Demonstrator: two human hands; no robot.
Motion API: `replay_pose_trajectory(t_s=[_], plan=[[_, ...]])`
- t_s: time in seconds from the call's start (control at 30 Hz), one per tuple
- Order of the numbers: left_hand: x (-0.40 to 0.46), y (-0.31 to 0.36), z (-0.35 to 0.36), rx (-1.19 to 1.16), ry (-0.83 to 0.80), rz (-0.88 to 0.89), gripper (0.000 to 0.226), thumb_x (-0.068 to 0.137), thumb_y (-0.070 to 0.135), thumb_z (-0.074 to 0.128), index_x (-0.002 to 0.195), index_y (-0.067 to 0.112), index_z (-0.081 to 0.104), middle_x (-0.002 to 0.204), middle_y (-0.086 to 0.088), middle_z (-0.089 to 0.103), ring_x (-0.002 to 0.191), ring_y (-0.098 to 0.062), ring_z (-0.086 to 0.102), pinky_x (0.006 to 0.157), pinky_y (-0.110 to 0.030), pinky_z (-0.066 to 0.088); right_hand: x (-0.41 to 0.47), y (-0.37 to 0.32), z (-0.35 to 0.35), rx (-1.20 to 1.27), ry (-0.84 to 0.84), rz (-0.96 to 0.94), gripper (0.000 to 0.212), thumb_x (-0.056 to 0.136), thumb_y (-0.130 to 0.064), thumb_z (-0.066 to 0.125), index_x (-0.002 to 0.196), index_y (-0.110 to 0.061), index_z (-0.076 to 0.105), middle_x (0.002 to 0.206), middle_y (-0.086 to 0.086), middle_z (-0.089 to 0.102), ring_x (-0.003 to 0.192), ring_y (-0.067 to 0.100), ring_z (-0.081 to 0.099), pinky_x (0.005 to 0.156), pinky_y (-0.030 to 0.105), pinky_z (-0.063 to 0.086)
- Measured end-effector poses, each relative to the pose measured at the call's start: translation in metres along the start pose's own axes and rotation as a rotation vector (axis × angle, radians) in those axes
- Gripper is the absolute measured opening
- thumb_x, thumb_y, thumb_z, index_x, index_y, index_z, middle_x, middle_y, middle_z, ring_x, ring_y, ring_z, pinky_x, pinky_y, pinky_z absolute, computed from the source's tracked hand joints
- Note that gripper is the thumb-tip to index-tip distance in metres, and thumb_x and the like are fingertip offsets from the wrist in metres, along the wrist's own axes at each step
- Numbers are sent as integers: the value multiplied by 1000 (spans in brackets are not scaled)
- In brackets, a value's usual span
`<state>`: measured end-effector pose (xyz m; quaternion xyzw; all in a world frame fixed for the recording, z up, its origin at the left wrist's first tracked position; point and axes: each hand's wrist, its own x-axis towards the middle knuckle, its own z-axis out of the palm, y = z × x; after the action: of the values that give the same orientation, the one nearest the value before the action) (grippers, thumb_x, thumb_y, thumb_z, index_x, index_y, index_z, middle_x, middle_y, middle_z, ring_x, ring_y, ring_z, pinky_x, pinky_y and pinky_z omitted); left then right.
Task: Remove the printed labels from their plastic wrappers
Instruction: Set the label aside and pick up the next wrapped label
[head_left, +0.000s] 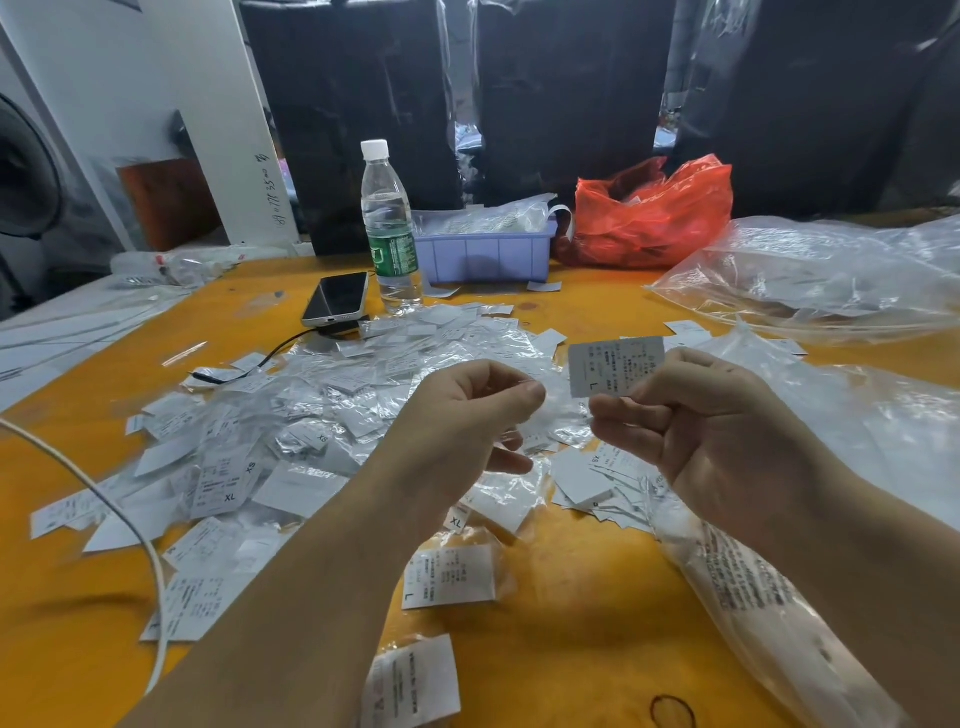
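Orange surface (571, 597): heap of wrapped labels (291, 415) at left-centre. Left hand (467, 415), fingers curled, pinches a clear plastic wrapper (550, 410). Right hand (717, 431) pinches one bare printed label (615, 365), marked L, raised above the heap.

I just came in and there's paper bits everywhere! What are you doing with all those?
A person is taking printed labels out of their plastic wrappers. The right hand pinches one label marked L, held up above the table. The left hand pinches a thin clear wrapper. A heap of labels and wrappers lies spread on the orange table beneath.
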<state>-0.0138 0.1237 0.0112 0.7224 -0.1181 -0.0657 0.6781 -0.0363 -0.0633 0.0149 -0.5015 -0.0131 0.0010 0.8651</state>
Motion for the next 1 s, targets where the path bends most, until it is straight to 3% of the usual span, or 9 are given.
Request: replay_pose_trajectory(t_s=[0.23,0.37,0.53,0.63,0.73,0.9,1.0], plan=[[4,0,-1,-71,58,-28,7,89,16,69,82,14,71,63,7,60,57,-7,58,59,-28,56,-5,-1,2,38,-116,-27,29,56,3,59,79,-9,46,81,19,71,61,24,71,56,28,57],[5,-1,-1,-98,56,-21,8,89,16,68,82,15,71,65,6,62,57,-8,59,58,-27,55,-4,3,3,8,-129,11,35,58,4,58,88,-9,47,84,22,72,62,24,71,57,28,58],[5,0,-1,-121,47,-13,3,89,15,68,87,12,70,65,6,64,58,-9,60,58,-26,55,-2,5,1,-17,-100,-3,31,76,17,52,95,-8,47,83,22,73,64,28,71,58,29,58],[5,-1,-2,-129,48,-12,2,88,13,69,88,12,70,67,4,66,58,-9,62,58,-26,55,-1,4,1,-20,-67,-10,28,72,15,56,83,-9,47,82,22,73,64,29,71,58,29,58],[5,-1,-2,-145,49,-4,3,87,10,69,88,12,70,70,2,68,58,-10,62,57,-26,56,-1,4,0,4,-11,-34,28,81,17,47,73,-9,43,77,21,73,63,29,71,58,29,58],[5,0,-3,-161,53,8,6,85,9,69,90,12,69,69,2,68,57,-9,61,57,-26,55,-2,3,0,32,-1,-52,29,81,17,47,70,-9,42,76,20,73,63,30,71,58,29,58],[5,0,-2,-150,57,9,5,86,9,70,90,12,69,70,2,69,57,-9,61,57,-25,55,-4,3,2,33,-62,-26,26,67,13,54,78,-8,44,76,20,72,60,27,71,56,28,57]])
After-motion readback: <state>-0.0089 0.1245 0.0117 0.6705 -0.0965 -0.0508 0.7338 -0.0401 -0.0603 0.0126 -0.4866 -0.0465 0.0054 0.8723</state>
